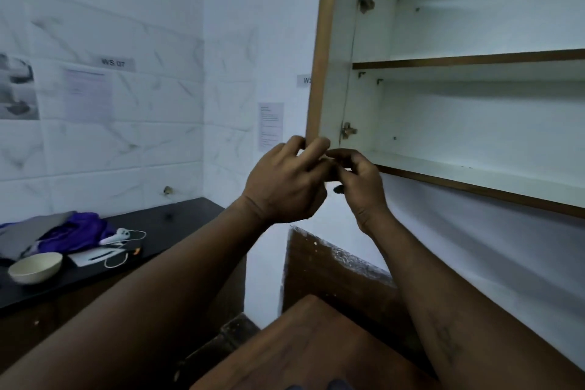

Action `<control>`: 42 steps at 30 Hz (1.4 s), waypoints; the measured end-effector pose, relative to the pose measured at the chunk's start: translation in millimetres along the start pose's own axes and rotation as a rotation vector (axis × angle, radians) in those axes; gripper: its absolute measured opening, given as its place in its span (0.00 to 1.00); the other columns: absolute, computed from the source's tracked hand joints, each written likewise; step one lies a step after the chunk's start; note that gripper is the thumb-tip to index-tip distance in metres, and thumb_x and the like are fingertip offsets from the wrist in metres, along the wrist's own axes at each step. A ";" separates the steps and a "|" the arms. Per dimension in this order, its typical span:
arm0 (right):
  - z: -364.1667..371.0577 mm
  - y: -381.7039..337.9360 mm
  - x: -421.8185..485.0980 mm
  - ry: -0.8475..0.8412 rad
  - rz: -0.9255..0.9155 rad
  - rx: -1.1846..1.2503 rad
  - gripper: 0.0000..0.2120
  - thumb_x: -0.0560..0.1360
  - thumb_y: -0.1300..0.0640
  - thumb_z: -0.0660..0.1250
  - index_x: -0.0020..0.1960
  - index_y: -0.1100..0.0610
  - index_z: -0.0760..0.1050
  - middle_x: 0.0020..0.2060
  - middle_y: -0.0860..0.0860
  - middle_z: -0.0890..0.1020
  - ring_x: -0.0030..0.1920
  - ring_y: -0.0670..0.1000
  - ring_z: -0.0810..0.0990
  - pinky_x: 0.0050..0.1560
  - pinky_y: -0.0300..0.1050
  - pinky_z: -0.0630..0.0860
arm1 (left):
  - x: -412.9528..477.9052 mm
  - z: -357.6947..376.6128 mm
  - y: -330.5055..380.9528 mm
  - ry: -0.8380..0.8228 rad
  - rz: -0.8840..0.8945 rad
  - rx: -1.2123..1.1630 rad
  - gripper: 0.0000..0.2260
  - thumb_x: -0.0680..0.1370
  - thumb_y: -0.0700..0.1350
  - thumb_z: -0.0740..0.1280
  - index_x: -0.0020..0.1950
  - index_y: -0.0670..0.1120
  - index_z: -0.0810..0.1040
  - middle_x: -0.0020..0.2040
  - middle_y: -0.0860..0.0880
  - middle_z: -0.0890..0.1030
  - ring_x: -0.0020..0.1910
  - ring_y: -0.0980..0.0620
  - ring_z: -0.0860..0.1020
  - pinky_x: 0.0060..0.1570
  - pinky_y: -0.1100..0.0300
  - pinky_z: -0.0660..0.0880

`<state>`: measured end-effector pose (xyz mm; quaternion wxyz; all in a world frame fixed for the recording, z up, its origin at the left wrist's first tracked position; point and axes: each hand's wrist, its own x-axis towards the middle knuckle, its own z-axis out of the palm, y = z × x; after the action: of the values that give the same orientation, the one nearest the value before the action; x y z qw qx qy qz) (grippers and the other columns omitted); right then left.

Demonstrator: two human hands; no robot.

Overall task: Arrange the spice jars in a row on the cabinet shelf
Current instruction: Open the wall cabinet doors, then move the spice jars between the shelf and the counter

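The left hand (285, 182) is raised with thumb and fingers curled about the lower corner of the open cabinet door (319, 73), seemingly pinching it. The right hand (362, 187) presses in against it, its fingers bent and touching the left's. Whether it holds anything I cannot tell (a small dark shape shows under its thumb, too hidden to name). No spice jar can be made out in this view; if one is held, the fingers cover it. The lower shelf (474, 182), where the row belongs, begins just right of the right hand. The likely trouble is that the door swings once the pinch loosens, knocking the knuckles or nipping a finger near the hinge (348, 130) just above. Anything small caught between the crowded hands could also slip and fall to the wooden surface (316, 342) below them. Well up and left of the left hand, a grey wall sign (113, 63) reads "WS 07". A second sign (305, 80), above the left hand, shows only "W" before the door hides it. The printed sheet (270, 125) just left of the door is too small to read.
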<state>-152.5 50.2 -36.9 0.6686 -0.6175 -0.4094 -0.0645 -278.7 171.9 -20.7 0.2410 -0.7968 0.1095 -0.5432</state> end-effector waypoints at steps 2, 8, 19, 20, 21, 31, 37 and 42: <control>26.0 -5.7 6.6 0.010 -0.068 -0.116 0.11 0.74 0.48 0.73 0.56 0.42 0.82 0.49 0.42 0.86 0.49 0.46 0.85 0.49 0.49 0.82 | -17.3 -6.1 -21.9 -0.049 -0.045 0.019 0.14 0.77 0.43 0.61 0.56 0.41 0.82 0.61 0.42 0.78 0.43 0.41 0.70 0.40 0.47 0.72; 97.8 -11.2 22.5 -0.110 -0.126 -0.504 0.19 0.76 0.48 0.73 0.66 0.45 0.77 0.61 0.42 0.82 0.53 0.46 0.83 0.56 0.47 0.81 | -63.6 -21.1 -82.5 -0.305 -0.191 0.189 0.23 0.76 0.45 0.59 0.70 0.41 0.75 0.72 0.46 0.70 0.55 0.39 0.71 0.42 0.48 0.79; 168.5 -1.5 34.0 -0.286 -0.132 -0.783 0.35 0.72 0.60 0.66 0.78 0.50 0.64 0.75 0.49 0.69 0.70 0.56 0.73 0.66 0.49 0.73 | -95.7 -14.5 -140.6 -0.684 -0.193 0.469 0.33 0.78 0.52 0.57 0.82 0.45 0.56 0.82 0.46 0.55 0.80 0.37 0.38 0.76 0.36 0.42; 171.5 -0.9 35.4 -0.245 -0.143 -0.799 0.33 0.72 0.59 0.66 0.77 0.51 0.66 0.74 0.50 0.70 0.68 0.56 0.74 0.65 0.50 0.74 | -96.8 -13.0 -140.0 -0.681 -0.169 0.469 0.34 0.78 0.53 0.58 0.82 0.44 0.55 0.82 0.45 0.55 0.81 0.37 0.40 0.76 0.36 0.42; 173.6 -0.3 36.2 -0.201 -0.144 -0.804 0.32 0.73 0.58 0.67 0.77 0.51 0.67 0.72 0.50 0.71 0.66 0.57 0.75 0.64 0.52 0.75 | -96.9 -11.0 -138.6 -0.677 -0.158 0.471 0.34 0.77 0.53 0.57 0.82 0.44 0.56 0.82 0.44 0.56 0.81 0.38 0.41 0.76 0.36 0.43; 159.9 13.0 27.7 -0.252 -0.209 -0.849 0.30 0.76 0.55 0.69 0.76 0.49 0.66 0.74 0.46 0.71 0.68 0.54 0.75 0.64 0.49 0.74 | -87.4 2.9 -118.7 -0.641 -0.152 0.344 0.28 0.79 0.50 0.54 0.75 0.38 0.69 0.76 0.39 0.69 0.80 0.38 0.57 0.77 0.39 0.48; 93.1 19.6 12.7 -0.166 -0.133 -1.100 0.32 0.76 0.50 0.69 0.78 0.49 0.64 0.76 0.48 0.70 0.71 0.55 0.73 0.66 0.53 0.73 | -50.8 32.9 -70.6 -0.627 -0.214 0.159 0.25 0.76 0.51 0.60 0.71 0.41 0.74 0.70 0.41 0.75 0.73 0.39 0.68 0.76 0.41 0.57; 23.6 11.0 -10.1 0.032 -0.056 -1.277 0.20 0.76 0.49 0.67 0.68 0.48 0.76 0.60 0.46 0.83 0.58 0.54 0.81 0.54 0.49 0.79 | -18.0 65.1 -18.6 -0.548 -0.267 -0.184 0.19 0.75 0.48 0.63 0.65 0.46 0.74 0.61 0.46 0.80 0.59 0.43 0.78 0.63 0.49 0.70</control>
<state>-163.7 69.2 -54.1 0.1731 -0.8822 -0.2965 -0.3224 -227.4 213.0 -45.2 0.1147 -0.9393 -0.0165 -0.3228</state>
